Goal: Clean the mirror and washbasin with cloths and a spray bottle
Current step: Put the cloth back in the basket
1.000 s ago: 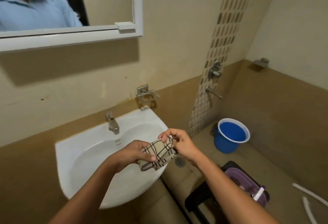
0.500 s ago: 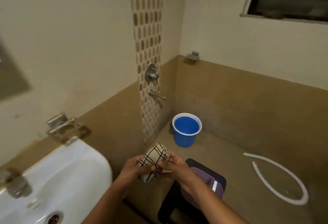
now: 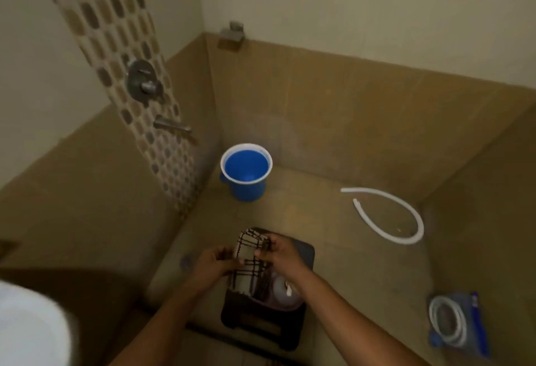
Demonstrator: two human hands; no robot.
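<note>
At the far left edge the white washbasin [image 3: 32,328] shows only as a blurred curve, low in the view; above and to its right runs a strip of patterned tile [image 3: 121,55] on the wall, bearing a round metal shower valve [image 3: 142,82] and, below it, a short metal spout [image 3: 171,125] that sticks out to the right; nearer the corner a blue bucket [image 3: 246,172] with a white rim stands on the tan floor, upright.

In the lower middle the checked cloth [image 3: 249,261] is held up between both hands, over a dark stool [image 3: 269,325]; its long axis runs roughly up and down in the view, leaning a little, with the top edge bunched and the lower end hanging down towards a purplish tub [image 3: 285,293] that sits on the stool; the cloth hides part of that tub, and what lies inside is too blurred to name. The left hand [image 3: 216,261] pinches the cloth's left edge about midway, fingers curled on it; the right hand [image 3: 280,254] grips the upper right part, fingers curled over the bunched top.

To the right a white hose [image 3: 400,214] lies in an open loop on the floor, well apart from the stool; at the lower right a clear packet [image 3: 458,322] with a coiled white hose inside and a blue strip down its right side lies flat; any print on it is too blurred to read.
</note>
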